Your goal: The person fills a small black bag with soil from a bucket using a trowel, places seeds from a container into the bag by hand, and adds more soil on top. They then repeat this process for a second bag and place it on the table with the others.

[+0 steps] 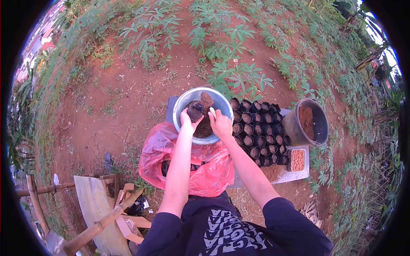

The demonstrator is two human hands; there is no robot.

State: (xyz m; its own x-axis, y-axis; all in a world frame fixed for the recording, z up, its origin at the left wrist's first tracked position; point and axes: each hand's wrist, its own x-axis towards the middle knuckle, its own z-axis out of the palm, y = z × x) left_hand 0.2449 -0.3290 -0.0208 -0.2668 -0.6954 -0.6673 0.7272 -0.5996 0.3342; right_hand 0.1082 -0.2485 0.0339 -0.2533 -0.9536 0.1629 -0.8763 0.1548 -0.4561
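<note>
Over a round metal-grey basin (226,107) of dark soil, my left hand (188,122) is wrapped around a small black seedling bag (195,112), its mouth facing up. Close beside it, my right hand (221,126) grips the pale handle of a small trowel (206,100). Brown soil covers the trowel's blade, which lies just right of the bag. How full the bag is cannot be made out. Below my forearms, a pink-red plastic bag (157,147) holds dark items that are partly hidden.
Several rows of soil-filled black seedling bags (259,129) stand right of the basin. Beyond them are a tilted bucket (292,127) of reddish soil and a clear container of orange-brown grains (297,161). Bamboo poles (100,224) are at lower left; leafy plants (230,38) grow ahead.
</note>
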